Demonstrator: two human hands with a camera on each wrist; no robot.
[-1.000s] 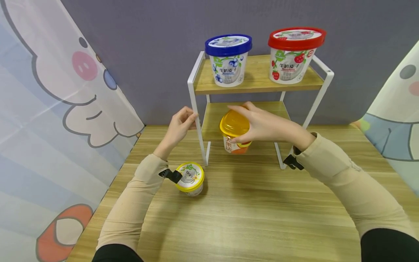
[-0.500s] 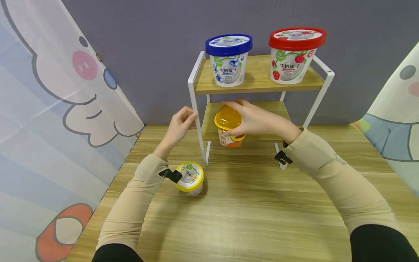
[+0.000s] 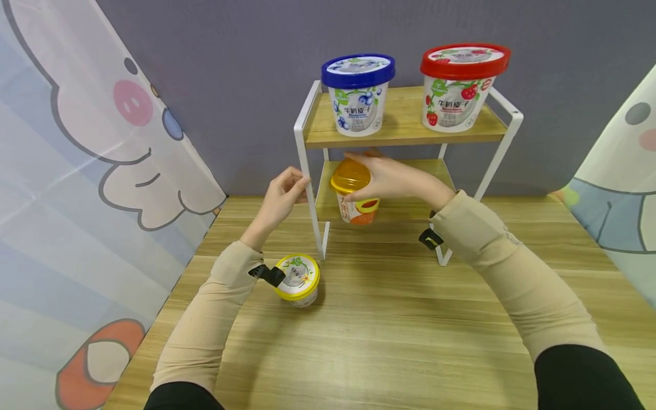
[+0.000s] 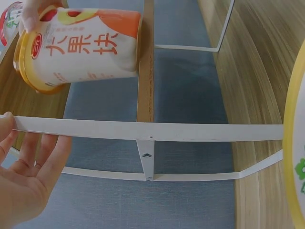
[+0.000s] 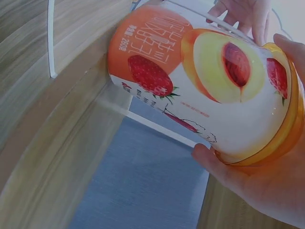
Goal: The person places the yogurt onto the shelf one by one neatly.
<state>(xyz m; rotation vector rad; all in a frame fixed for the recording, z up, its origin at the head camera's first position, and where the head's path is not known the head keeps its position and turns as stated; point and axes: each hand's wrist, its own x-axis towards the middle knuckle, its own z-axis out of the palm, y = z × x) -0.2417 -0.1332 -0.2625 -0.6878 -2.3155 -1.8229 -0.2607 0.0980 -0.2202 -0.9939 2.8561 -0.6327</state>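
Right wrist: wide-spread fingers [image 5: 212,164] apparently grip the cup [image 5: 202,86].

From the middle of the head view, a blue-lidded tub [image 3: 357,108] printed with blueberries stands upright near 12 o'clock. A red-lidded tub [image 3: 453,102] with strawberries stands upright between 1 and 2 o'clock, apart from the blue-lidded one. At 7 o'clock a yellow-lidded tub [image 3: 297,279] sits on the wood-grain bench [image 3: 379,347]. A grey wall [image 3: 246,74] spans 12 o'clock. Cartoon-printed sheets hang either side: the left sheet [image 3: 56,228] around 9 o'clock, the right sheet [image 3: 620,171] near 3 o'clock.
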